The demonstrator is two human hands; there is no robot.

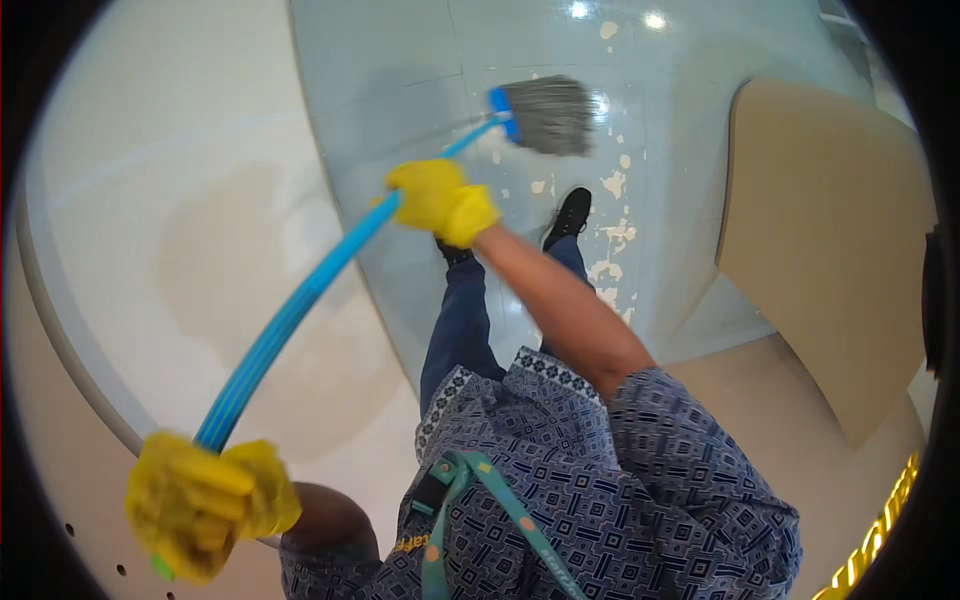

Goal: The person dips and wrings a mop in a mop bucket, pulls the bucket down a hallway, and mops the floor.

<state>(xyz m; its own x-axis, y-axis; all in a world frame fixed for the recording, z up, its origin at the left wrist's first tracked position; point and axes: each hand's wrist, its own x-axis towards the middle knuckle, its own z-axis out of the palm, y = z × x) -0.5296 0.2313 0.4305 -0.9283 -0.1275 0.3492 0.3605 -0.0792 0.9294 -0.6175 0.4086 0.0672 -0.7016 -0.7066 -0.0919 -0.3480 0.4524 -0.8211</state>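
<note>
Both my hands wear yellow rubber gloves and grip the blue handle (pixel 296 304) of a string mop. My left hand (pixel 214 502) is closed around its upper end at the lower left, and a bit of green shows below the fist. Farther down the shaft, my right hand (pixel 442 201) holds it in front of my legs. Grey mop strands (pixel 553 116), blurred, spread to the right over the floor from a bright blue mop clamp (pixel 504 115).
The glossy grey-blue floor (pixel 405 112) has pale worn patches (pixel 615 184). A whitish surface (pixel 225 247) borders it on the left. A tan curved panel (pixel 817 225) stands at right, with a shiny gold strip (pixel 874 544) below. My black shoe (pixel 571 214) is near the mop.
</note>
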